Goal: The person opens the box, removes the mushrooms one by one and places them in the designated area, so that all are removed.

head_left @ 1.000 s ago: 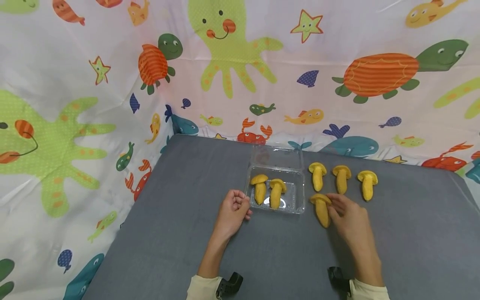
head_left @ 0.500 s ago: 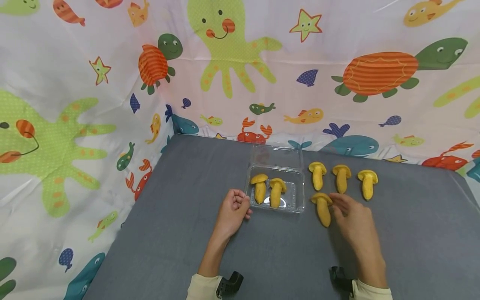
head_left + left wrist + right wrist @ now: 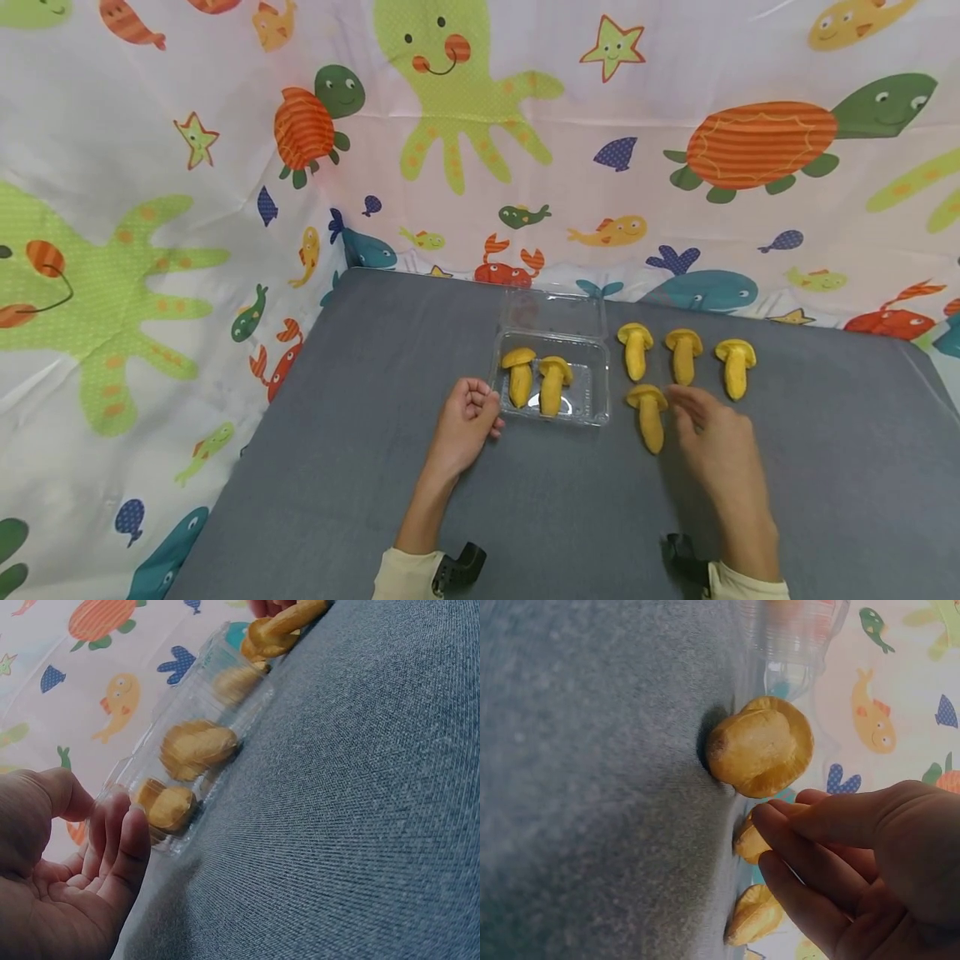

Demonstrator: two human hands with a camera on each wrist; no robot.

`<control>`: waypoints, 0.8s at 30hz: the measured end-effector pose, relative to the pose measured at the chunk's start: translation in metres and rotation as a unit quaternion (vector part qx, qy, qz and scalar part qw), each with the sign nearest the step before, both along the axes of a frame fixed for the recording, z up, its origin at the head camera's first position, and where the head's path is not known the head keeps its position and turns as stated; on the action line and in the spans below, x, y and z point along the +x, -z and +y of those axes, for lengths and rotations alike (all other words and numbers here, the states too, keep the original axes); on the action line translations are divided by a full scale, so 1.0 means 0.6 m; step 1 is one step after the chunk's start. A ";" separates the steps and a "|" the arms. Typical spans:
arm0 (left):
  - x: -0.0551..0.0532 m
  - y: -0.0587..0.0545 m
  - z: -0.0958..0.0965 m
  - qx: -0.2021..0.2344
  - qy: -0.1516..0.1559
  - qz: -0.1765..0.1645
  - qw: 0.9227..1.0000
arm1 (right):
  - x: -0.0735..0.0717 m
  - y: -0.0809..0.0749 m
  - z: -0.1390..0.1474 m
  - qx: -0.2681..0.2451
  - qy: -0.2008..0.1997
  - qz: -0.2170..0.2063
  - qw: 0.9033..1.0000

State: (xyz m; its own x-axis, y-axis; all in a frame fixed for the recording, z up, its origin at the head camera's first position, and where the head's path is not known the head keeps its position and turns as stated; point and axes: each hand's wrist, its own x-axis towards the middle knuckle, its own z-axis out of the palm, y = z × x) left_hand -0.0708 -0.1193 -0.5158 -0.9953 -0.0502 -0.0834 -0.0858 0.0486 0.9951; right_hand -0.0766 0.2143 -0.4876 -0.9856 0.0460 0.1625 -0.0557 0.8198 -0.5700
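My left hand (image 3: 467,421) pinches the left edge of a clear plastic container (image 3: 592,414), whose lid stands raised at the back. Two yellow mushrooms lie inside, a left one (image 3: 519,379) and a right one (image 3: 554,387). To the right of the container, a loose yellow mushroom (image 3: 649,421) rests on the table, cap toward the back. Just right of its cap is my right hand (image 3: 716,442), fingers loosely extended and holding nothing. In the right wrist view a small gap shows between those fingertips and the nearest mushroom (image 3: 761,746).
Behind the loose mushroom, three more stand in a row: left (image 3: 635,354), middle (image 3: 683,358) and right (image 3: 736,371). A grey cloth covers the table (image 3: 360,400). A curtain (image 3: 450,225) printed with sea animals hangs along the back and left edges.
My right hand has let go of the loose mushroom and drawn a little to the right. That mushroom has shifted slightly right and stands straighter. The left hand and container have stayed put.
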 end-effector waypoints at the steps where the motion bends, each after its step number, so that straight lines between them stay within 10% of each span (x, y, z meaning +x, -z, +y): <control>1: 0.000 0.000 0.000 0.000 0.000 0.000 1.000 | 0.001 -0.002 -0.001 0.001 0.005 0.004 1.000; 24: 0.002 -0.002 0.000 0.001 0.003 0.005 1.000 | -0.018 -0.063 -0.060 -0.063 -0.035 0.105 0.992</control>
State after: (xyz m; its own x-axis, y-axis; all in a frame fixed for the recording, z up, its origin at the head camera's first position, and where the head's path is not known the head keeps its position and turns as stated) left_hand -0.0697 -0.1191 -0.5147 -0.9963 -0.0443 -0.0731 -0.0752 0.0473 0.9960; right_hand -0.0873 0.1780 -0.4499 -0.9318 0.0115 0.3628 -0.2391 0.7325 -0.6374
